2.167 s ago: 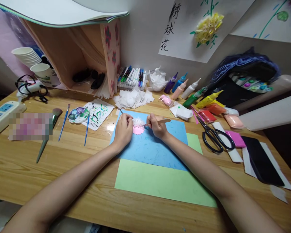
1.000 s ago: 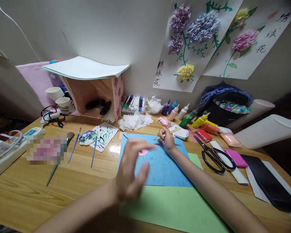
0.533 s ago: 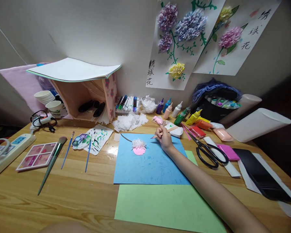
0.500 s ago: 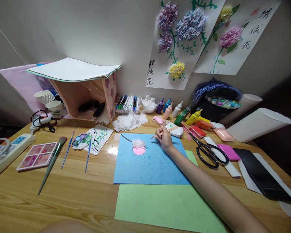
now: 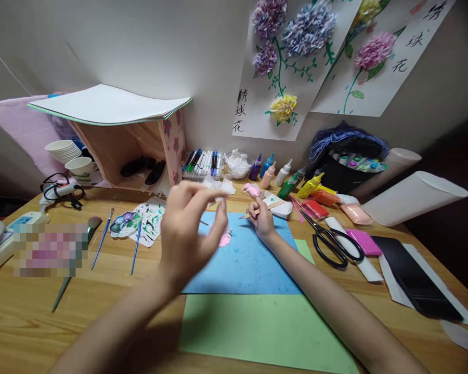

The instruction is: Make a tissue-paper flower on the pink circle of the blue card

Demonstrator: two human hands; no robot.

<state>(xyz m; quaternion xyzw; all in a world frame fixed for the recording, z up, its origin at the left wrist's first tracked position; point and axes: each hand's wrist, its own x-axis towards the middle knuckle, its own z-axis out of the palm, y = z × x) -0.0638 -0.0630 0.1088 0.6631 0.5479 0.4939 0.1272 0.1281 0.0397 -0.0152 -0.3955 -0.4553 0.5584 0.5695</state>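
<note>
My right hand (image 5: 262,221) rests on the blue sheet of paper (image 5: 249,270) near its top right, closed around a wooden pencil (image 5: 275,204) whose tip points left. My left hand (image 5: 189,228) hangs in the air over the sheet's left side, with thumb and forefinger curved and apart; nothing shows between them. Behind it, a pink round piece (image 5: 225,239) with white crumpled tufts on the blue sheet is partly hidden, as is a short dark line. Under the blue sheet lies a larger green sheet (image 5: 265,327).
Black scissors (image 5: 331,239) lie right of the paper, beside a dark phone (image 5: 417,280). Glue bottles (image 5: 284,173) and markers (image 5: 203,163) stand along the wall. Blue paintbrushes (image 5: 135,252) lie left, near a power strip (image 5: 8,244).
My left hand has come up from the lower edge to over the paper, now covering part of the pink piece. My right hand stays in place with the pencil. The view has shifted slightly.
</note>
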